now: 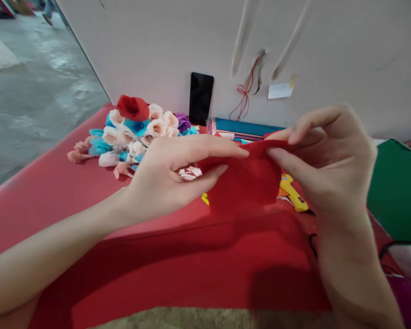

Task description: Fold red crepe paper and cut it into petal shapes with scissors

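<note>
Both hands hold up one piece of red felt (245, 183) above the table. My left hand (171, 171) pinches its left edge between thumb and forefinger. My right hand (324, 157) pinches its upper right edge, fingers pressed together on the fabric. A large red felt sheet (178, 260) covers the table beneath them. Small white paper scraps (191, 172) lie behind my left hand.
A pile of felt roses (137, 130) in red, cream, pink, blue and purple lies at the back left. A black phone (201, 98) leans on the wall. A yellow glue gun (292, 193) lies right of centre, a green sheet (399, 189) at the far right.
</note>
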`<state>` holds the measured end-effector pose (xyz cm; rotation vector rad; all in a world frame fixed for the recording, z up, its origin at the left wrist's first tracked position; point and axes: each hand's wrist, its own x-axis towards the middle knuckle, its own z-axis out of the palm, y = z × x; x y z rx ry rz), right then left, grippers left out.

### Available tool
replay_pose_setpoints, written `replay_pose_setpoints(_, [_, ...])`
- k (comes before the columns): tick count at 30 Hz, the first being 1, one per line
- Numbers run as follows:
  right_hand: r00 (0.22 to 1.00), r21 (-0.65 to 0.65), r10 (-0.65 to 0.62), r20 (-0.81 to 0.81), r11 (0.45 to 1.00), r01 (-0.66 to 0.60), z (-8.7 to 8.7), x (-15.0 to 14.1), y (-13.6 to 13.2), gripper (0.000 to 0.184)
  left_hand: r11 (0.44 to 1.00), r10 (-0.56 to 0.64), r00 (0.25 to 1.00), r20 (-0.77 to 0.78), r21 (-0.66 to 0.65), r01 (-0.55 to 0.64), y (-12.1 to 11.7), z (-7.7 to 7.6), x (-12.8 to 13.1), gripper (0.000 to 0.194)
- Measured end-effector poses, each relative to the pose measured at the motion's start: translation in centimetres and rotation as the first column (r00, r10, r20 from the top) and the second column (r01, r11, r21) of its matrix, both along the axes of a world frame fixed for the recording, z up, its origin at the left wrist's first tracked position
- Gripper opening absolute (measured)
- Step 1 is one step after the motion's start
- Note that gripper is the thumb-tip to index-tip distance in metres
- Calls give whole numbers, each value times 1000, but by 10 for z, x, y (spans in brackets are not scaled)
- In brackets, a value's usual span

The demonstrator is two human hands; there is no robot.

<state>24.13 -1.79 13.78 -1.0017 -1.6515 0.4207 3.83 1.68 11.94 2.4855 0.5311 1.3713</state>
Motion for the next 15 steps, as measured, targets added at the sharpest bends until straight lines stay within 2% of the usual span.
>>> replay_pose_setpoints(4, [996, -37, -60, 71, 997, 63, -1, 2, 2, 22, 999, -34, 998, -60, -4, 34, 3, -1, -2, 27])
replay_pose_setpoints(10, [996, 4, -72, 45, 997, 72, -1, -1, 1, 25, 989, -113, 978, -176, -110, 94, 4, -2, 0, 41])
replay_pose_setpoints(15, [990, -27, 42, 137, 999, -39, 1, 2, -4, 32, 985, -109, 987, -115, -149, 91, 4, -1, 0, 43])
